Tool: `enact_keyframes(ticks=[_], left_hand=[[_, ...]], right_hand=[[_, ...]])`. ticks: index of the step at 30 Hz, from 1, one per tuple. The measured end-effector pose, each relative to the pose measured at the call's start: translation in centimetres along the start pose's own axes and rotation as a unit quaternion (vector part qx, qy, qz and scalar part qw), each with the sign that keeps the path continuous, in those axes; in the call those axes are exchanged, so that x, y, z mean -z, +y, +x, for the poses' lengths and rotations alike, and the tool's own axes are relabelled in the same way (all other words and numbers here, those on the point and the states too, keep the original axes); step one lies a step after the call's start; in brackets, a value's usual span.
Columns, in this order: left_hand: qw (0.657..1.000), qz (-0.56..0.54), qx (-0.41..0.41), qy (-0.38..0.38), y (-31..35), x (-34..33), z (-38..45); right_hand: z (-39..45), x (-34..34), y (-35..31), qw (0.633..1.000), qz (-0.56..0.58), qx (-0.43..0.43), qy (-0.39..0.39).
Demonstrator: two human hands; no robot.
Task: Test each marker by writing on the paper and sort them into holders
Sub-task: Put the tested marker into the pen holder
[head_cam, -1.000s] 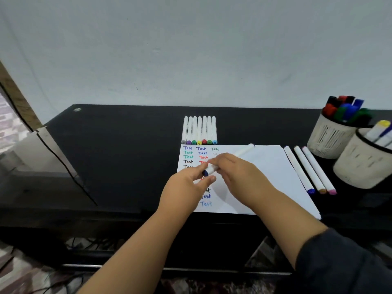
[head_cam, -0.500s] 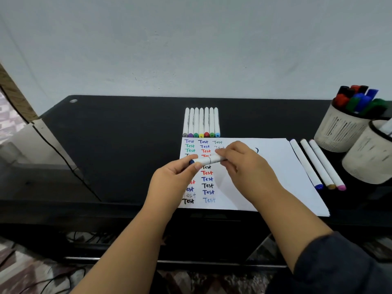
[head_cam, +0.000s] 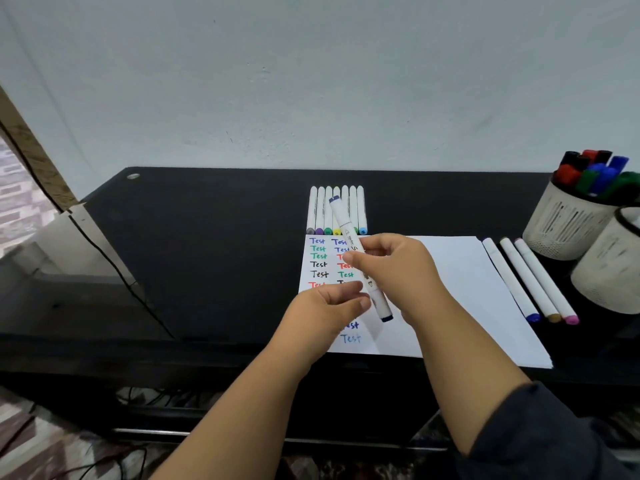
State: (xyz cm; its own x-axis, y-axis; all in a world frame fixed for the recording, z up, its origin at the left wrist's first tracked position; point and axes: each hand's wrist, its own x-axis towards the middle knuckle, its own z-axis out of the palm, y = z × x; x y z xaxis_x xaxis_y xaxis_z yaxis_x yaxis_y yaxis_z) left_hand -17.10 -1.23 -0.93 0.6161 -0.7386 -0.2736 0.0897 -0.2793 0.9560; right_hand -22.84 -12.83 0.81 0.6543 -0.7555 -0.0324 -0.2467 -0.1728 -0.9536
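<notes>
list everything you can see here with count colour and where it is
marker in hand: 1, white barrel with dark blue ends, held above the paper
row of markers: 7, white barrels with coloured near ends, side by side on the desk just beyond the paper
loose markers: 3, white with blue, tan and pink ends, on the desk right of the paper
paper: 1, white, columns of "Test" in several colours on its left part
far holder: 1, off-white, right edge, full of red, black, green and blue markers
near holder: 1, off-white, right edge, contents cut off
desk: 1, black
hands: right hand pinches the marker; left hand beside its lower end, holding nothing
</notes>
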Motion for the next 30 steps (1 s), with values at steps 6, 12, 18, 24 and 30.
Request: enact_keyframes(ticks=[6, 12, 18, 24, 30], left_hand=[[0.999, 0.025, -0.003, -0.026, -0.2, -0.1, 0.1], [0.999, 0.025, 0.007, -0.028, -0.2, -0.1, 0.3], [0.998, 0.051, 0.016, -0.020, 0.4, 0.1, 0.1], [0.988, 0.152, -0.026, 0.019, 0.3, -0.1, -0.2], [0.960, 0.267, -0.062, 0.050, 0.4, -0.3, -0.4]], right_hand=[[0.0, -0.3, -0.2, 0.993, 0.109, -0.042, -0.021], [0.1, -0.1, -0.2, 0.984, 0.163, -0.066, -0.026], [0.2, 0.0, -0.1, 0.985, 0.157, -0.065, -0.010], [0.1, -0.1, 0.0, 0.995, 0.082, -0.048, -0.019], [0.7, -0.7, 0.8, 0.999, 0.039, -0.029, 0.008]])
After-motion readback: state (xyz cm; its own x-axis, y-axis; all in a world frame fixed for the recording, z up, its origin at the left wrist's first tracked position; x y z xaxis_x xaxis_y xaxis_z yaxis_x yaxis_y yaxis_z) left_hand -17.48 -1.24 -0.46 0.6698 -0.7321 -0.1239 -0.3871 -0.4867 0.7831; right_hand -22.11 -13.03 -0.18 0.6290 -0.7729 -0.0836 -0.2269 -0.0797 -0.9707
